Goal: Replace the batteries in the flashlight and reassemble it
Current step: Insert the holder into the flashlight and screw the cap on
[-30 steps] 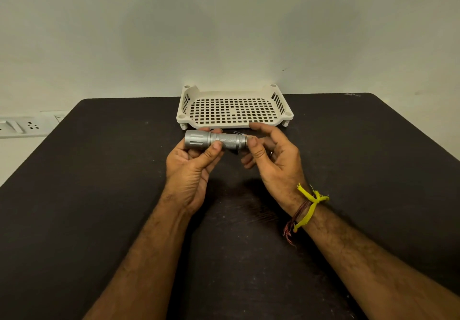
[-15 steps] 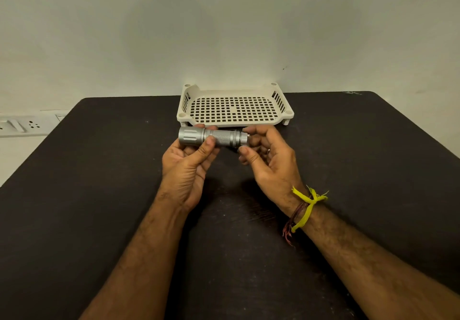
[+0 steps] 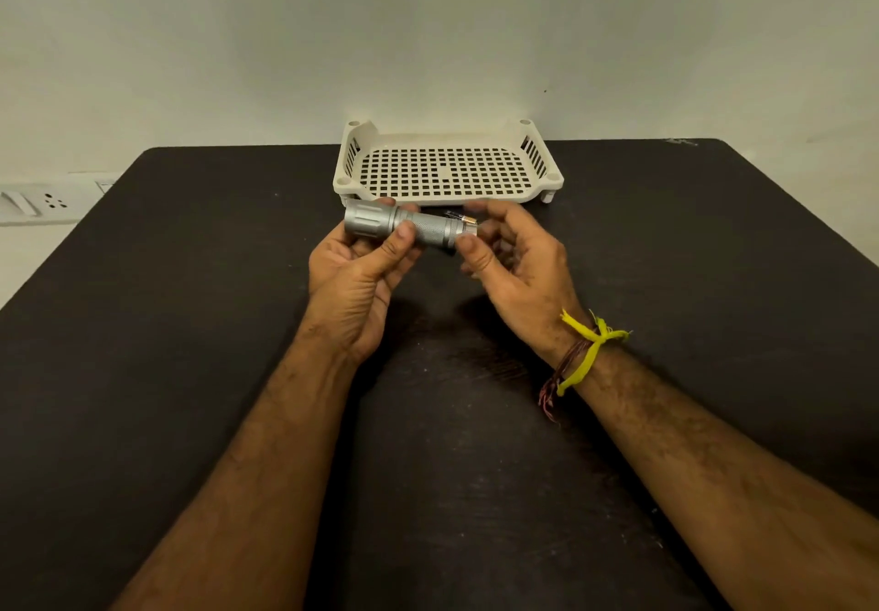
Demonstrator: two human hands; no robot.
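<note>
Far left, on the wall: a white switch and socket plate (image 3: 35, 201), just past the edge of the black table (image 3: 166, 325).

Next, the left hand (image 3: 361, 273), palm up, above the table. Curled round the silver flashlight (image 3: 406, 229), thumb on top of the thin middle part, fingers under. Fat ribbed head of the flashlight pointing left, past the fingers. Flashlight lying sideways, lifted off the table, just in front of the tray.

Behind the hands, a white plastic tray (image 3: 542, 185) with many square holes, standing at the far edge of the table near the wall.

At the right end of the flashlight, a small battery (image 3: 462, 217) with a dark body and a gold tip, lying along the top of the tail end. Hard to tell how far it sits inside.

Then the right hand (image 3: 518, 273), fingers curled, thumb and fingertips pinching at the tail end of the flashlight beside the battery. Cannot tell just what the fingertips press on there.

On the right wrist, a yellow band (image 3: 590, 349) tied in a knot, with thin red threads (image 3: 556, 382) hanging beside it.
</note>
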